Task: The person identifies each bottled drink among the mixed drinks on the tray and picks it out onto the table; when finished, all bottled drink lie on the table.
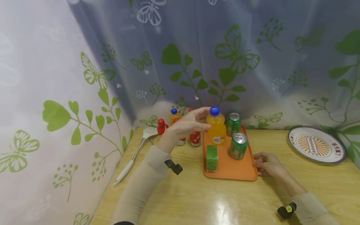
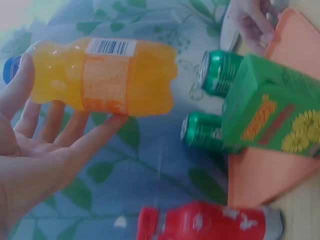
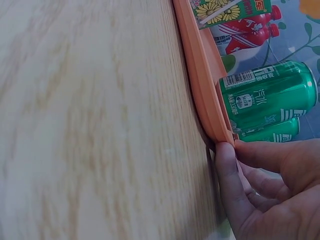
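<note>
My left hand [image 1: 190, 122] holds a bottle of orange drink [image 1: 216, 128] with a blue cap, thumb and fingers around its upper part. The bottle is upright, raised above the orange tray [image 1: 232, 171]; its base is apart from the tray in the left wrist view. My right hand [image 1: 269, 164] pinches the tray's right rim between thumb and fingers, also seen close up in the right wrist view. On the tray stand two green drink cans, one [image 1: 233, 125] at the back and one [image 1: 238, 147] nearer, and a green drink carton [image 1: 212, 158] at the left.
Left of the tray stand several red bottles [image 1: 195, 138] and another orange-drink bottle [image 1: 174, 115], partly hidden by my left arm. A white-handled spatula [image 1: 126, 170] lies at the table's left edge. At the far right a patterned plate [image 1: 316, 145] rests near the curtain [image 1: 191, 37].
</note>
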{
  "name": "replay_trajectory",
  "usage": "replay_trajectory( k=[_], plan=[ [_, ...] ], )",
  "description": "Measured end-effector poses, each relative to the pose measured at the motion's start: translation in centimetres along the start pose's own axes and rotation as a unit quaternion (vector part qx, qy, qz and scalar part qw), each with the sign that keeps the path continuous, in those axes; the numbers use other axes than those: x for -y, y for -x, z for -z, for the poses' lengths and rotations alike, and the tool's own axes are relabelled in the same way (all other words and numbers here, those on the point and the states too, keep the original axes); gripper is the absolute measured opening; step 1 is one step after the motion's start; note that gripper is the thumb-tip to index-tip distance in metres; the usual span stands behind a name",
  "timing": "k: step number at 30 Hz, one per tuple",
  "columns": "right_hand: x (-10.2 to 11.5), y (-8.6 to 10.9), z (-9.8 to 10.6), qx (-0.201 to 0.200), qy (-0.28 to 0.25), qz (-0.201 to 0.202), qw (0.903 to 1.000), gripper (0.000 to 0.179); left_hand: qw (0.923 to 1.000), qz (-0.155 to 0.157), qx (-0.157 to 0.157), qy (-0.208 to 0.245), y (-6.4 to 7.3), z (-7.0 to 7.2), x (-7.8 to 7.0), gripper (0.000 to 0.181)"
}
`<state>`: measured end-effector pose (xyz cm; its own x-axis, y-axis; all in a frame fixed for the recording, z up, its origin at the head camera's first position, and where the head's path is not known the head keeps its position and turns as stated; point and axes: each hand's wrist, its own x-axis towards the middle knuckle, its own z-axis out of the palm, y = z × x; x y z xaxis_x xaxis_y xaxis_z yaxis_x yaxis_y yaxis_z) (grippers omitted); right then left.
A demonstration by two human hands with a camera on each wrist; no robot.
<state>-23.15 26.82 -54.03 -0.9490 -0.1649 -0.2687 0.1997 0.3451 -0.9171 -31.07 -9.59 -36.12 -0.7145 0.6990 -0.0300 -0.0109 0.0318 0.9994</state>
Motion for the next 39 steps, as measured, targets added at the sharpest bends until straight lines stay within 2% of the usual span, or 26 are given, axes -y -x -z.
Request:
replay_trajectory(
  k=[5, 11, 16, 20, 23, 30, 39],
  plan=[
    [0.0, 0.1, -0.1, 0.002, -0.002, 0.002, 1.0000, 0.050, 0.9998, 0.003, -0.021, -0.006, 2.4, 1.4, -0.2, 0.061],
    [0.2, 0.3, -0.1, 0.003, 0.001, -0.003, 1.0000, 0.049, 0.9985, -0.009, -0.046, -0.028, 5.1, 3.5, 0.4, 0.061],
    [0.1, 0.3, 0.0, 0.005, 0.002, -0.007, 1.0000, 0.050, 0.9948, 0.014, -0.081, -0.059, 7.2, 4.6, 1.2, 0.059],
    [0.1, 0.2, 0.1, 0.008, 0.006, -0.007, 0.9999, 0.052, 0.9923, 0.032, -0.094, -0.073, 8.5, 5.0, 2.0, 0.062],
    [0.1, 0.1, 0.1, 0.012, 0.008, -0.007, 0.9999, 0.055, 0.9901, 0.046, -0.104, -0.082, 9.2, 5.3, 3.0, 0.063],
    [0.1, 0.1, 0.1, 0.015, 0.000, -0.008, 0.9999, 0.056, 0.9784, 0.063, -0.143, -0.136, 10.1, 6.6, 5.9, 0.063],
    [-0.1, 0.0, 0.0, 0.015, -0.008, -0.003, 0.9998, 0.054, 0.9844, 0.045, -0.133, -0.106, 10.5, 8.1, 8.6, 0.065]
  ],
)
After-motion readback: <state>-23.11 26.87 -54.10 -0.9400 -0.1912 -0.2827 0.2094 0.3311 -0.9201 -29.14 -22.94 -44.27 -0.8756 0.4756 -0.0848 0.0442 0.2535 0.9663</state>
